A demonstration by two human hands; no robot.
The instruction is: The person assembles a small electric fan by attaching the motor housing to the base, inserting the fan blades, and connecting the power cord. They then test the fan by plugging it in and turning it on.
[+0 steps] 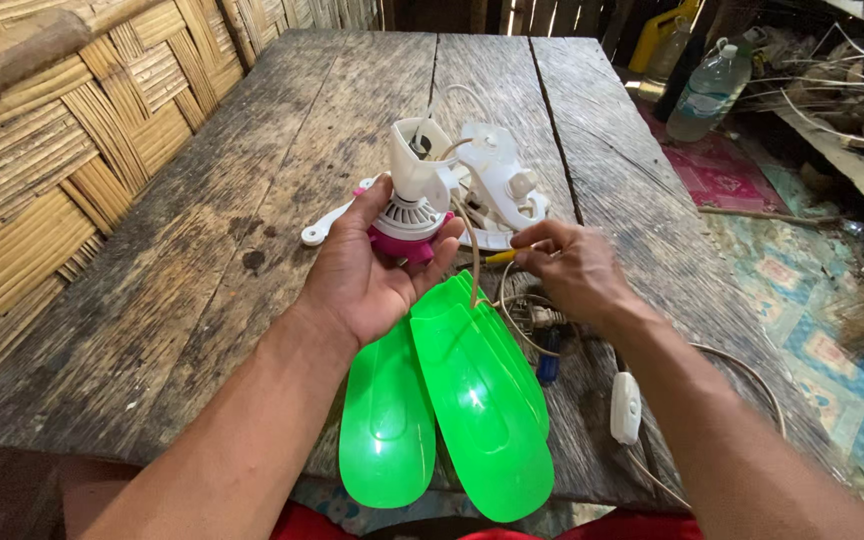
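With the left hand (pixel 372 265) cupping the fan motor housing (pixel 414 195) and the right hand (pixel 574 268) pinching a yellow-handled tool (pixel 500 256), the thin cord (pixel 472 262) between them risks snagging.

yellow tool (pixel 501 256) mostly hidden in the right hand (pixel 574 270), pink fan base (pixel 404 243) partly covered by left hand (pixel 372 268) fingers, cord (pixel 742 372) running off table edge

I'm seeing soft daylight, glare on the green blades (pixel 472 390) just below my left grip (pixel 377 265), sharp centre, edges bowed by wide lens.
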